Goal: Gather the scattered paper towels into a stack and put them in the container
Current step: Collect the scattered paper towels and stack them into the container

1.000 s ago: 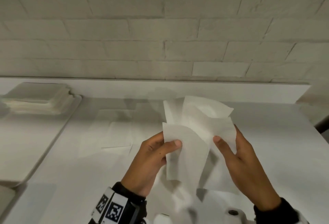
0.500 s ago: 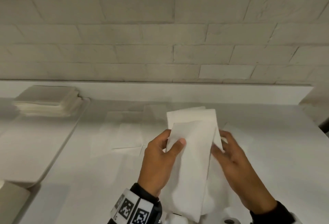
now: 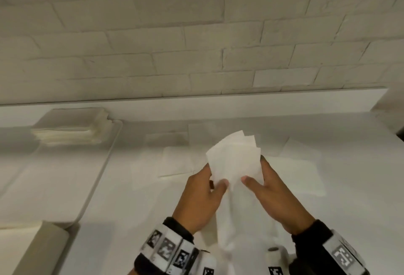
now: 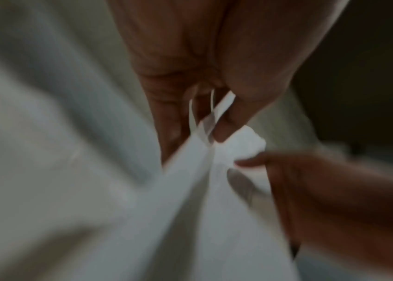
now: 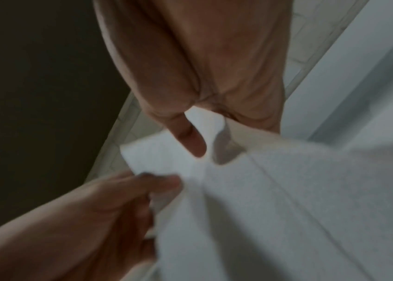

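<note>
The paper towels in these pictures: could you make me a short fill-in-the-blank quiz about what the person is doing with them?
1. The bunch of towels is held by ____ hands.
2. The corners at the top of the bunch are fanned out, so its edges are not yet ____.
3. A neat stack already lies at the far end of the tray, on the person's ____ side.
4. More loose sheets lie flat on the ____ behind the hands.

Missing words: both; aligned; left; table
</note>
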The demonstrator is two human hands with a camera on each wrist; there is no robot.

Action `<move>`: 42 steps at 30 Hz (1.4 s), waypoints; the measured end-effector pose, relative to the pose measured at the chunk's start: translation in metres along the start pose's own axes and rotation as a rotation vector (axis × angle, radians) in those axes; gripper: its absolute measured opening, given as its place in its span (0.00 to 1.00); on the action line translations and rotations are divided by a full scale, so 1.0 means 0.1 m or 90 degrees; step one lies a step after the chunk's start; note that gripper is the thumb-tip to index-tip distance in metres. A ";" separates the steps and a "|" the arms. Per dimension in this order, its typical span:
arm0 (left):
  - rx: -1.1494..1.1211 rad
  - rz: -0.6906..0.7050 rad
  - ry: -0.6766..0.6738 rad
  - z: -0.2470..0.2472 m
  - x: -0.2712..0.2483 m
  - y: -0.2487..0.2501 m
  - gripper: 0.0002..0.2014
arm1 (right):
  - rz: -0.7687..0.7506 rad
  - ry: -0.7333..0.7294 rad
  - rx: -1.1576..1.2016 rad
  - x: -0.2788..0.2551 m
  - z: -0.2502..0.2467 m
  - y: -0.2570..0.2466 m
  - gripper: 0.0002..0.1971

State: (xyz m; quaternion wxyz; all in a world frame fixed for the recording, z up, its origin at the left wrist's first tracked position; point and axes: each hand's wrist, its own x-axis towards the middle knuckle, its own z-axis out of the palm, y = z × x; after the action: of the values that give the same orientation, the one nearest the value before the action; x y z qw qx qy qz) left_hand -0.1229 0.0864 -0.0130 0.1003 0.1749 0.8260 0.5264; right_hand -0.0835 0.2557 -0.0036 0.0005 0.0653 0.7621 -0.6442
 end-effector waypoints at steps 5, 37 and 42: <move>0.321 0.353 0.215 0.05 0.02 0.44 0.20 | -0.086 0.052 0.075 0.00 -0.08 -0.27 0.23; -0.072 0.039 0.157 0.58 -0.14 0.37 0.14 | -0.054 0.004 0.086 -0.25 -0.32 0.18 0.13; -0.081 -0.026 0.032 0.30 -0.09 0.28 0.17 | -0.160 0.048 -0.039 -0.28 -0.30 0.16 0.09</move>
State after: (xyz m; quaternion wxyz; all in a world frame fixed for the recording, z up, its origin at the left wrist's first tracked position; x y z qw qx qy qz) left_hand -0.0988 0.1188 -0.0007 0.1012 0.1384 0.7966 0.5796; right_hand -0.0516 0.2850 -0.0117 -0.1067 -0.0066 0.7828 -0.6130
